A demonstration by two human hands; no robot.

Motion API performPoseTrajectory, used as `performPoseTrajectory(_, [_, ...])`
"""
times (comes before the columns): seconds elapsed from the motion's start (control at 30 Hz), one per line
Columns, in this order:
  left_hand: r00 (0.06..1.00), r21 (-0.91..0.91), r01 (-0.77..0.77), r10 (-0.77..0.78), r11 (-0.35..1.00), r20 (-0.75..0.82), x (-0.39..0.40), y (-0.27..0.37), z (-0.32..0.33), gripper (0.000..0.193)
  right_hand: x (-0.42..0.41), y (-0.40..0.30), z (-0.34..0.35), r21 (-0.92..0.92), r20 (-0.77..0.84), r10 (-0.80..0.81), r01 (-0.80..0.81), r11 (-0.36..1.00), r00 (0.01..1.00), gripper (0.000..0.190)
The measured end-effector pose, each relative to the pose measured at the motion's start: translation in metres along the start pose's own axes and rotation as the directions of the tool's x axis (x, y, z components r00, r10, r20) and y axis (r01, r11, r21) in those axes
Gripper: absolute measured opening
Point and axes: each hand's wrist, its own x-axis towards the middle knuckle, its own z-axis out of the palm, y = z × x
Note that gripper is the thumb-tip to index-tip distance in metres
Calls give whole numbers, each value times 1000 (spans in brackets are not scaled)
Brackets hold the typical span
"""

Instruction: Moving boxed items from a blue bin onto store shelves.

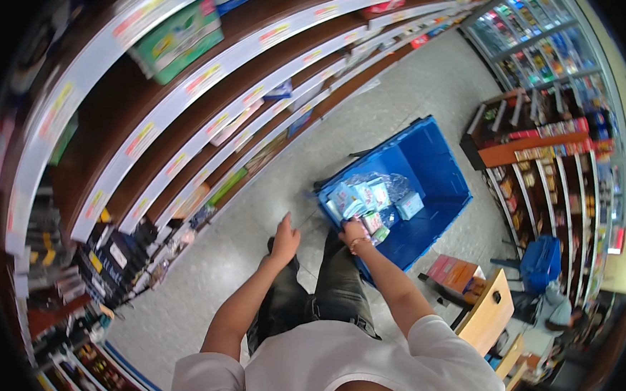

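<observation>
A blue plastic tote (436, 231) sits in front of me to the right. Several light-blue soft packs (367, 195) are in its near end beside crumpled clear plastic wrap (395, 182). Another light-blue pack (409, 205) lies closer to the middle, and a white-and-green pack (373, 223) rests by the near side. My right hand (353, 232), with a bracelet at the wrist, reaches over the tote's near rim beside these packs; its fingertips are hidden. My left hand (285, 239) hangs in the air left of the tote, index finger extended, holding nothing.
Store shelving (220, 77) with price strips runs along the left, holding a green pack (180, 42). At right are an orange-pink carton (452, 273), a wooden counter (487, 314), a snack rack (541, 149) and glass-door coolers (540, 36). Another person (554, 310) is at lower right.
</observation>
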Motion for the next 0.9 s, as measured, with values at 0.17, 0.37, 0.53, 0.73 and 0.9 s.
performPoseTrajectory(0.17, [965, 18, 239, -239, 971, 110, -92, -53, -9, 44, -2, 37, 4, -20, 6, -16, 16, 1000, 1000, 37])
performPoseTrajectory(0.37, [936, 195, 178, -227, 965, 270, -80, -51, -14, 40, -3, 56, 12, -77, -102, -52, 44, 996, 993, 35])
performPoseTrajectory(0.53, [971, 198, 39, -84, 979, 222, -37, 2, 21, 56, -7, 53, 13, -22, -57, 3, -4, 1000, 998, 36])
performPoseTrajectory(0.73, [996, 205, -48, 63, 977, -63, 38, 73, 91, 76, -16, 50, 18, 49, -44, -28, 30, 998, 999, 44])
performPoseTrajectory(0.9, [993, 424, 50, -92, 904, 79, 79, 97, 117, 73, -13, 58, 17, 134, -23, -141, 143, 981, 990, 46])
